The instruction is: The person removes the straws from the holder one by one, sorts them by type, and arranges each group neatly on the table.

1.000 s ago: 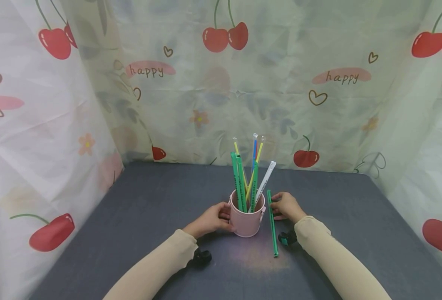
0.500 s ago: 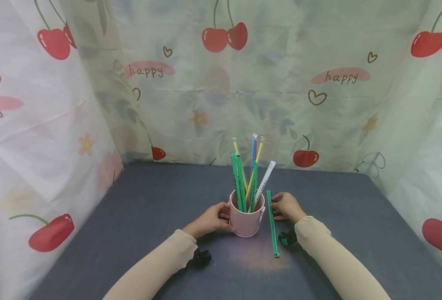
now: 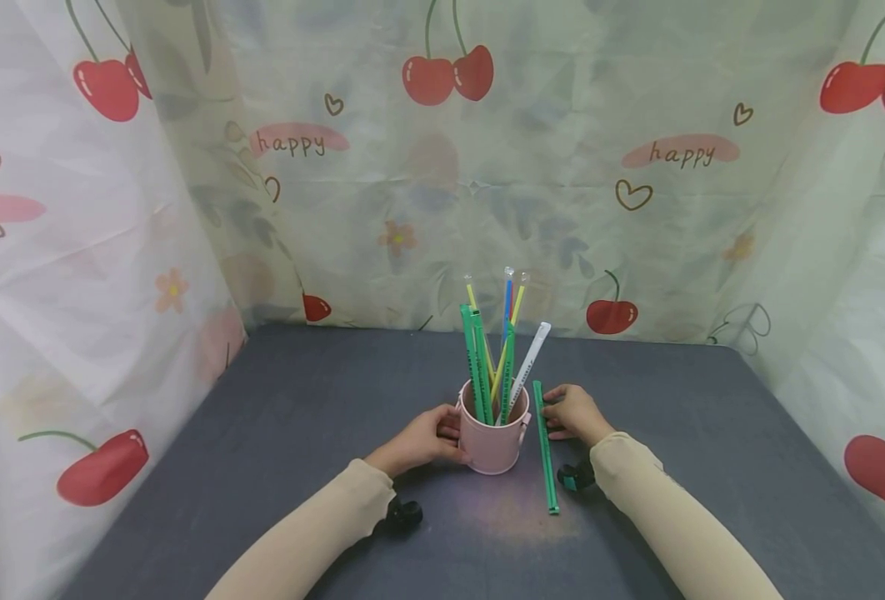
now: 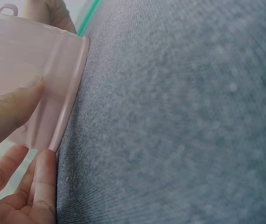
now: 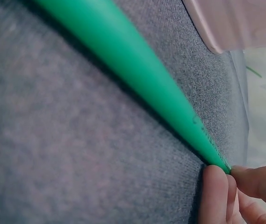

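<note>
My left hand (image 3: 422, 438) holds a small pink bucket (image 3: 492, 450) by its left side. In the left wrist view the thumb (image 4: 16, 109) lies along the bucket wall and the other fingers (image 4: 45, 179) reach round its lower edge. Several wrapped drinking straws stand in the bucket: green ones (image 3: 476, 358), a white one (image 3: 532, 358), and yellow and blue ones. Just right of the bucket, a green wrapped straw (image 3: 545, 458) lies lengthwise on the table. My right hand (image 3: 576, 415) is at its far part; in the right wrist view thumb and finger pinch it (image 5: 137, 56).
The dark grey cloth-covered table (image 3: 322, 383) spreads out on both sides of the bucket. A patterned curtain (image 3: 367, 200) with cherries walls off the back and sides. Black wrist devices (image 3: 577, 477) sit below both wrists.
Both hands, the bucket and the green straw stay practically where they were. Only the head view shifts very slightly.
</note>
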Demonstrator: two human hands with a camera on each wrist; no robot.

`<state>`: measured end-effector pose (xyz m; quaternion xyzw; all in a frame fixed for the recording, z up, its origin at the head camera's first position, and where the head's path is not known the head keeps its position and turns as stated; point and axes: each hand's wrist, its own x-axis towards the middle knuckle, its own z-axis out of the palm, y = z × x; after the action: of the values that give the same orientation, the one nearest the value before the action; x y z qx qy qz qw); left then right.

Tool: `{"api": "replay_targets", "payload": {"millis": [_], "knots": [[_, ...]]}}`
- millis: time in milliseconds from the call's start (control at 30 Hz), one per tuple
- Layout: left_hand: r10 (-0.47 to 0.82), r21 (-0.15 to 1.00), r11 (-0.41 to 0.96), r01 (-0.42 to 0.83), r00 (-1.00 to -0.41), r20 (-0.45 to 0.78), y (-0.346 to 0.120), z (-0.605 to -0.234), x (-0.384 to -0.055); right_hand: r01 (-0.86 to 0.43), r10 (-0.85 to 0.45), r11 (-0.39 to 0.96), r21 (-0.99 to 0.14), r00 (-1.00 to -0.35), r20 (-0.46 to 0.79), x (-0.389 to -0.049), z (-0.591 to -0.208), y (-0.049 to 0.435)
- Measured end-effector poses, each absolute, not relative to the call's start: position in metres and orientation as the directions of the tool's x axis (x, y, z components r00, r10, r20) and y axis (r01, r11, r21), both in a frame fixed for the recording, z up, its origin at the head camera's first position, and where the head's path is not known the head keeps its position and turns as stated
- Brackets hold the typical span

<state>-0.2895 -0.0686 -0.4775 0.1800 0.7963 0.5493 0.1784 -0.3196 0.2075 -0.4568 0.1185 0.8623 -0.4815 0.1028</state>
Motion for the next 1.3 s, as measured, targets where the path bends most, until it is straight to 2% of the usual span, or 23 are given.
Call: {"api": "replay_targets", "payload": {"millis": [333,733,1300], "knots": [[0.488,0.941,0.324,0.096,-0.869,-0.079,-0.068,-0.478,-0.29,0.294,0.089,0.507,-0.811,-0.953,-0.29,-0.324,-0.462,0.211],[0.469,0.939,0.335,0.08,-0.879,-0.092,-0.067,-0.478,-0.289,0.29,0.048,0.433,-0.854,-0.953,-0.299,-0.317,-0.452,0.213],[0.482,0.944,0.319,0.087,-0.872,-0.082,-0.068,-0.476,-0.288,0.128,0.012,0.325,-0.937,-0.991,-0.132,-0.308,-0.41,0.218]]}}
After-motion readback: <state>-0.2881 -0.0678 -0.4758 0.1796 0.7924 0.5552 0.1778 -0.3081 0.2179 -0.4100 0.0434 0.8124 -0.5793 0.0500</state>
